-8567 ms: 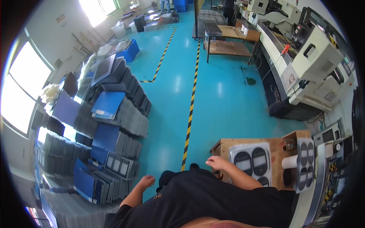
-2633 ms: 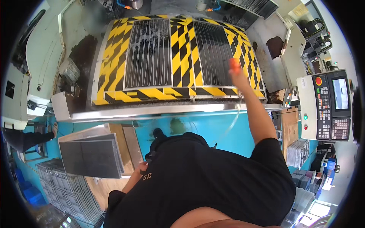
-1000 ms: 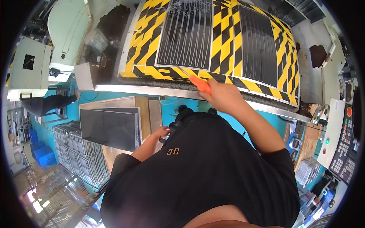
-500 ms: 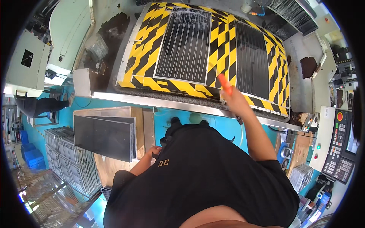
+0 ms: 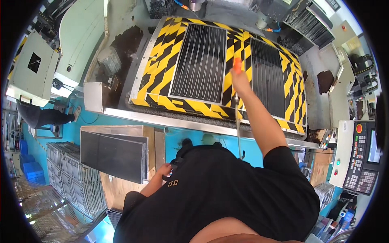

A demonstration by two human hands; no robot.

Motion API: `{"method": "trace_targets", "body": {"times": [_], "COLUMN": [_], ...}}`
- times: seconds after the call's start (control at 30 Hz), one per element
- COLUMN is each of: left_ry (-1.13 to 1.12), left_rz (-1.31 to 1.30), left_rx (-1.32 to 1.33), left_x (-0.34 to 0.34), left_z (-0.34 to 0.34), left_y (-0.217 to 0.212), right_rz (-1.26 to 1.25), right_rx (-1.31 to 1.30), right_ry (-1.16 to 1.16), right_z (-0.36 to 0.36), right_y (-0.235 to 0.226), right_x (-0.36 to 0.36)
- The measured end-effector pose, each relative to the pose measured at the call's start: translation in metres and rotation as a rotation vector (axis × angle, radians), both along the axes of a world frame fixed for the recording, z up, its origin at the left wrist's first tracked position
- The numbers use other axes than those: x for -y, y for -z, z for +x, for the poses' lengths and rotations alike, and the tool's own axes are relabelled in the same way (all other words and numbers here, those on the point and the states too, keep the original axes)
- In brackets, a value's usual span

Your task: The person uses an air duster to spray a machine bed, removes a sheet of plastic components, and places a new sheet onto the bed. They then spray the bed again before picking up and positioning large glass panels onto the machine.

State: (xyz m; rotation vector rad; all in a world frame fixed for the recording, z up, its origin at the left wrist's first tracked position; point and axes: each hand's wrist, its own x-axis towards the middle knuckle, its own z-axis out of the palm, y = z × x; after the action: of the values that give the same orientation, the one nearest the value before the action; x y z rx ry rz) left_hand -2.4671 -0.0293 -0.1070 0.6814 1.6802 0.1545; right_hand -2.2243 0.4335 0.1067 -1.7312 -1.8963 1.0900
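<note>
My right hand (image 5: 240, 81) is wrapped round an orange blow gun (image 5: 237, 64), held over the striped strip between two dark panels. A thin hose (image 5: 238, 133) hangs from under that hand and runs down past the machine's front edge. The left panel (image 5: 199, 60) and the right panel (image 5: 266, 77) both carry long looping grooves. They lie in a bed (image 5: 158, 69) covered with yellow and black striped tape. Low at my waist, my left hand (image 5: 164, 169) is closed beside a black strap; what it grips is hard to make out.
A metal rail (image 5: 170, 122) edges the machine in front of me. Dark flat sheets (image 5: 113, 156) lean on a wooden crate to the left, near stacked grey frames (image 5: 67, 174). On the right stands a control panel (image 5: 358, 158). Another person's legs (image 5: 50, 116) show at far left.
My right hand has moved farther over the bed with the blow gun, and more hose shows below it. The view has shifted, showing more of the machine's back. My left hand stays low.
</note>
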Motion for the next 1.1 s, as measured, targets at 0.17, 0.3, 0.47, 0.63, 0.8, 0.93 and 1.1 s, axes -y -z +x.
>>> {"method": "trace_targets", "body": {"times": [0.17, 0.3, 0.47, 0.63, 0.8, 0.93, 1.1], "left_ry": [-0.519, -0.220, -0.392, -0.312, -0.136, -0.015, 0.114], "left_rz": [0.147, 0.479, 0.356, 0.349, 0.487, 0.581, 0.572], "left_rx": [0.460, 0.266, 0.323, 0.313, 0.113, -0.029, -0.214], "left_x": [0.083, 0.126, 0.118, 0.132, 0.120, 0.086, 0.107], "left_z": [-0.004, -0.001, 0.006, 0.006, 0.002, -0.004, -0.017], "left_y": [0.139, 0.144, 0.101, 0.092, 0.109, 0.115, 0.164], "right_rz": [-0.013, 0.084, 0.200, 0.310, 0.226, 0.146, 0.038], "right_rx": [-0.270, -0.049, -0.007, 0.296, 0.355, 0.524, 0.612], "right_ry": [0.293, 0.020, 0.135, -0.085, 0.019, -0.305, -0.420], "right_z": [-0.036, -0.098, -0.115, -0.113, -0.024, -0.034, 0.016], "right_y": [0.029, 0.050, 0.052, 0.038, 0.039, -0.031, -0.051], "right_x": [-0.063, -0.088, -0.152, -0.165, -0.126, 0.030, 0.087]}}
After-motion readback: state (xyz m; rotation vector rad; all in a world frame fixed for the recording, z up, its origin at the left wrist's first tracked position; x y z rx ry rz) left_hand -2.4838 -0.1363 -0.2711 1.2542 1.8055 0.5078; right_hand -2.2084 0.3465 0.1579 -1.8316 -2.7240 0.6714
